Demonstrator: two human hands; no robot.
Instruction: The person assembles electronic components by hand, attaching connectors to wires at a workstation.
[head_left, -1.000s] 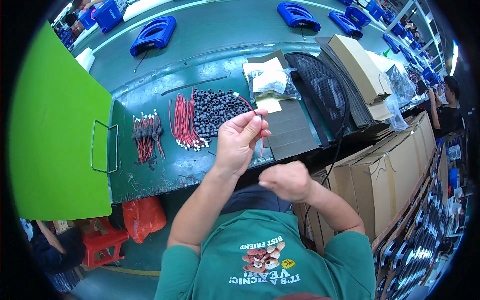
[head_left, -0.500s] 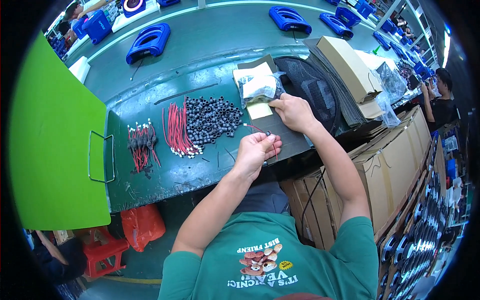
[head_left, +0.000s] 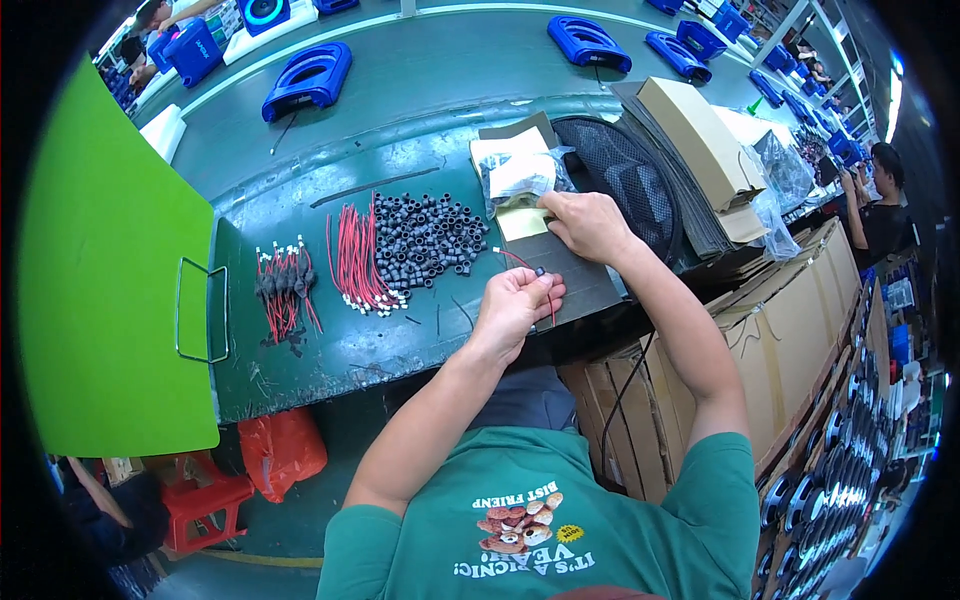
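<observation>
My left hand (head_left: 508,312) is closed near the table's front edge. It pinches a red wire lead (head_left: 514,258) with a white end connector, and a small black piece (head_left: 540,271) shows at the fingertips. Beyond it, my right hand (head_left: 592,230) has its fingers drawn together beside a yellow sheet (head_left: 522,223) and a clear plastic bag (head_left: 520,177); what they grip, if anything, is hidden. To the left lie a heap of black ring-shaped parts (head_left: 428,240), a row of red wire leads (head_left: 352,255) and a bunch of red leads with dark lumps (head_left: 286,285).
A black mesh basket (head_left: 630,180) and cardboard (head_left: 700,135) stand right of the bag. Blue plastic housings (head_left: 308,80) sit on the far green surface. A lime-green panel (head_left: 120,290) borders the left; large cartons (head_left: 775,330) stand at the right.
My right hand has shifted slightly, its fingertips drawing back from the bag's edge. My left hand keeps its hold on the red wire lead, nearly still.
</observation>
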